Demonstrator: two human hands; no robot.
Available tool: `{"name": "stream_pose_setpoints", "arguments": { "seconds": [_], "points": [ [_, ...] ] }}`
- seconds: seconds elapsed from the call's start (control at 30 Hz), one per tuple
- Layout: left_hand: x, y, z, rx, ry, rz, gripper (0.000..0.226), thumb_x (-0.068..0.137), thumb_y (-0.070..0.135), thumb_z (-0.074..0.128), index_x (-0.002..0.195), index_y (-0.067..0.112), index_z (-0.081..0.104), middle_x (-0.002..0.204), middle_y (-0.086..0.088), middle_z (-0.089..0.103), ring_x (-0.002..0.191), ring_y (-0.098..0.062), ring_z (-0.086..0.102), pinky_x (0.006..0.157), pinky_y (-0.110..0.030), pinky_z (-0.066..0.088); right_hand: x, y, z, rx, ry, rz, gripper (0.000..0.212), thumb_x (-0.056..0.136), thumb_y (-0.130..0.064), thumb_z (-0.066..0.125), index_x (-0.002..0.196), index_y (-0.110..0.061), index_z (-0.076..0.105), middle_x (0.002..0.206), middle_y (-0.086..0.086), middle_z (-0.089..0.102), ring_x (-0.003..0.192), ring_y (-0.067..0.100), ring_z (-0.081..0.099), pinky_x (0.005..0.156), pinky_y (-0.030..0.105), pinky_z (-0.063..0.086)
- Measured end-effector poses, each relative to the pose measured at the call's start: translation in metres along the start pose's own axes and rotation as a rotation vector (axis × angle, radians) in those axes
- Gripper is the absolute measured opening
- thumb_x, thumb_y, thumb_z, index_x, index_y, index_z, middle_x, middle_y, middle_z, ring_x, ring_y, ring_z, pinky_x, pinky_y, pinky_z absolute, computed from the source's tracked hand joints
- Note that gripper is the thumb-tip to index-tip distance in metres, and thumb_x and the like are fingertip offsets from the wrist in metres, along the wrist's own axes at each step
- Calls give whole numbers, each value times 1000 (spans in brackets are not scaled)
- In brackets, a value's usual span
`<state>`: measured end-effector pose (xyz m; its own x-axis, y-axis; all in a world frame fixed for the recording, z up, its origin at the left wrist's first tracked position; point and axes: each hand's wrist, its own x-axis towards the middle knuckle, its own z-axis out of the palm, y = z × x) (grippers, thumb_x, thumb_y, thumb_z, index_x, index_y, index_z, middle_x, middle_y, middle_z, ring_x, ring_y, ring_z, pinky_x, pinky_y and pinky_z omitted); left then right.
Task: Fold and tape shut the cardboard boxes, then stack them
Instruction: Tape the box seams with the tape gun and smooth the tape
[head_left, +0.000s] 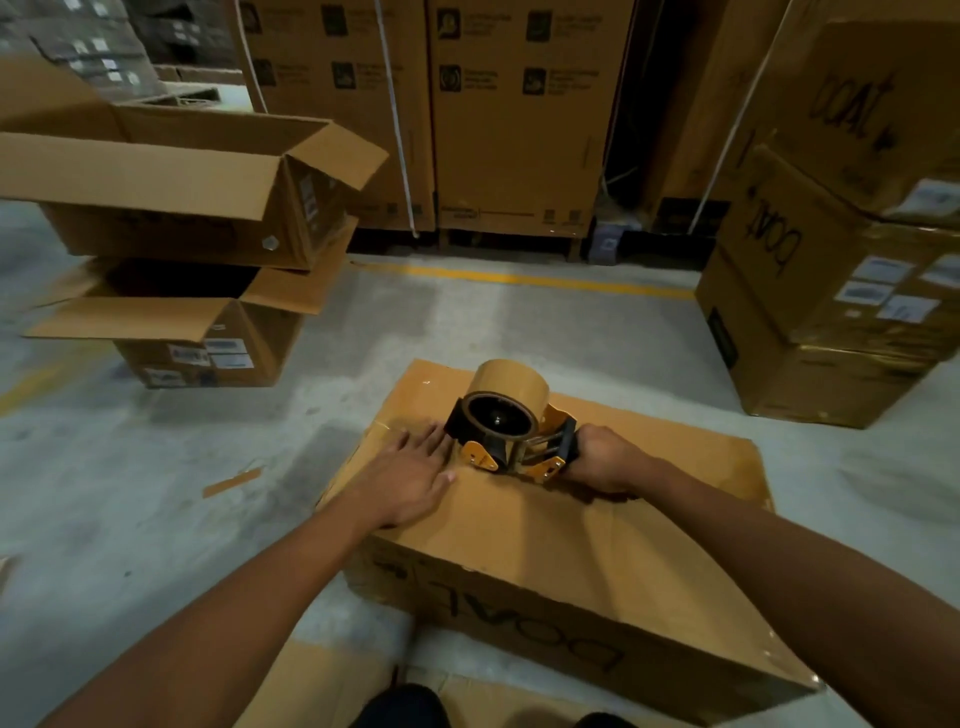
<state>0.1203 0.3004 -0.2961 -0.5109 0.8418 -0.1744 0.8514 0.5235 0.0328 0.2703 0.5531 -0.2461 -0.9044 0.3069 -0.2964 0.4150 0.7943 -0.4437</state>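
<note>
A closed cardboard box (597, 561) lies on the floor in front of me, its top flaps folded down. On its top sits a tape dispenser (511, 431) with a brown tape roll. My right hand (605, 460) grips the dispenser's handle. My left hand (410, 473) lies flat with straight fingers on the box top, just left of the dispenser. Two open boxes (182, 218) are stacked at the left, flaps spread out.
Tall printed cartons (509, 114) line the back wall behind a yellow floor line (519, 278). A stack of sealed boxes (831, 291) stands at the right. A scrap of tape (231, 480) lies on the concrete floor. Flat cardboard (322, 691) lies near my feet.
</note>
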Motion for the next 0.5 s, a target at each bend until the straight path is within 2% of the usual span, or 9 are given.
{"name": "stream_pose_setpoints", "arguments": {
  "seconds": [0.2,0.3,0.37,0.5],
  "points": [
    [5,18,5,-1,20,66,66,104,53,11,159,18,14,165,-9,16,154,-21,6,125,-41,1,-2,-5,2,1,29,2,21,86,-42,72,95,-23,67,92,0,68,85,19,64,80,38,57],
    [3,16,3,-4,23,75,86,91,68,-6,158,20,17,164,-7,19,153,-20,9,125,-42,3,-7,-9,2,-45,30,-8,25,85,-41,73,100,-22,69,94,1,69,84,19,64,79,36,57],
    [2,13,1,-22,4,78,94,82,71,-12,159,23,15,166,-3,14,154,-17,5,125,-41,3,-12,-5,0,-63,19,25,28,83,-42,74,101,-21,71,92,0,70,82,18,65,76,35,58],
    [4,16,2,-20,-5,59,82,90,68,-4,159,23,-1,166,4,-5,153,-14,-4,122,-41,1,-36,22,-21,-112,9,98,25,86,-39,72,99,-18,71,91,2,69,85,19,66,78,36,59]
  ]
}}
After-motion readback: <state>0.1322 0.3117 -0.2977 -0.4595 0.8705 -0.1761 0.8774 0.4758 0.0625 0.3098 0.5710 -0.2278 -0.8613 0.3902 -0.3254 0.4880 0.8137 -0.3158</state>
